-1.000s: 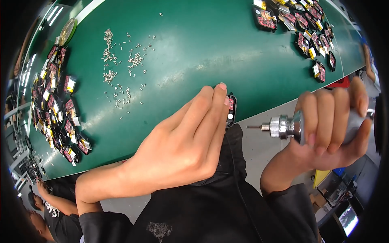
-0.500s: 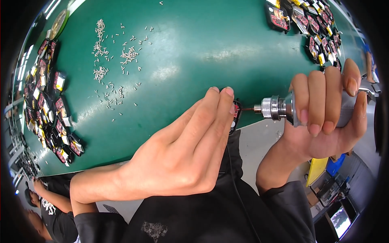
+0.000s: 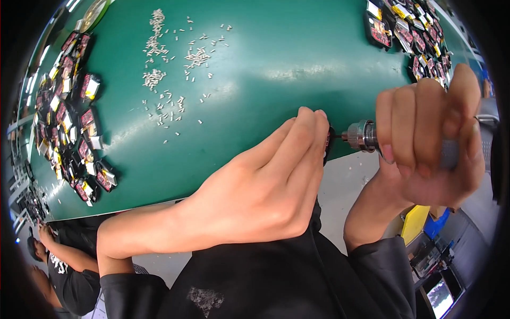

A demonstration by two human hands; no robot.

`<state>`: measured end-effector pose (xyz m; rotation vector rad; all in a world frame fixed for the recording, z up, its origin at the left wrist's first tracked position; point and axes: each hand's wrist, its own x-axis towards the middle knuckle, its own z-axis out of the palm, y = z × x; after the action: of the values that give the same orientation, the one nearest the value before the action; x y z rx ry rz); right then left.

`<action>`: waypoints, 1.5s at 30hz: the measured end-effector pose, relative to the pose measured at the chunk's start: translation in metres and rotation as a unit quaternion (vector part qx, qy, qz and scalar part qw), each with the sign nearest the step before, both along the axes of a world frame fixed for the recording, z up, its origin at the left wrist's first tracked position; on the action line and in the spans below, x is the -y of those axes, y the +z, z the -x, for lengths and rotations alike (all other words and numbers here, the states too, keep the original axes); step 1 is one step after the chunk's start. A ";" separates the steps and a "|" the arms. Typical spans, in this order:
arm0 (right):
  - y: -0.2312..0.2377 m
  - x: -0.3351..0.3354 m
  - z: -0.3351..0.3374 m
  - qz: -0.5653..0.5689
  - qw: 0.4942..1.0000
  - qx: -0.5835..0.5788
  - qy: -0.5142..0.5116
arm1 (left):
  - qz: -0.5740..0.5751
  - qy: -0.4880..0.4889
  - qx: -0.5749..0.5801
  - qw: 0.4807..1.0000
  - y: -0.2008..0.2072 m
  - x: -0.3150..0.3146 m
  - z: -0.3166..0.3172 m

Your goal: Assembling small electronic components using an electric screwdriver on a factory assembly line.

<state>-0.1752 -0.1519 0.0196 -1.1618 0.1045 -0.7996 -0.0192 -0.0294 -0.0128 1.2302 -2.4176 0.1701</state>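
My left hand is closed around a small black case near the table's front edge. Most of the case is hidden behind my fingers; a sliver of its dark rim and reddish inside shows. From the right, my right hand wraps its fingers round a power screwdriver with a knurled metal collar. Its thin bit points left and reaches the case, though whether it sits in a screw is hidden. Small silver screws lie scattered on the green table, beyond my left hand.
Many open black cases with red boards and silver battery packs crowd the table's left side. More such cases lie at the far right. A round dish stands at the far left. A co-worker sits at lower left.
Both hands appear closer together, with the case turned so less of its red board shows. My view has shifted, and the table's things sit slightly further right and higher.
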 end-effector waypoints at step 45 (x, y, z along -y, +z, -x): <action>-0.040 -0.031 0.002 -0.251 0.950 0.180 -0.052 | 0.001 0.266 0.104 0.958 0.024 0.045 -0.143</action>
<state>-0.1769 -0.1207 -0.0200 -0.5216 0.0616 -0.9959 0.1237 -0.0741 0.0109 1.9233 -2.1855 0.4799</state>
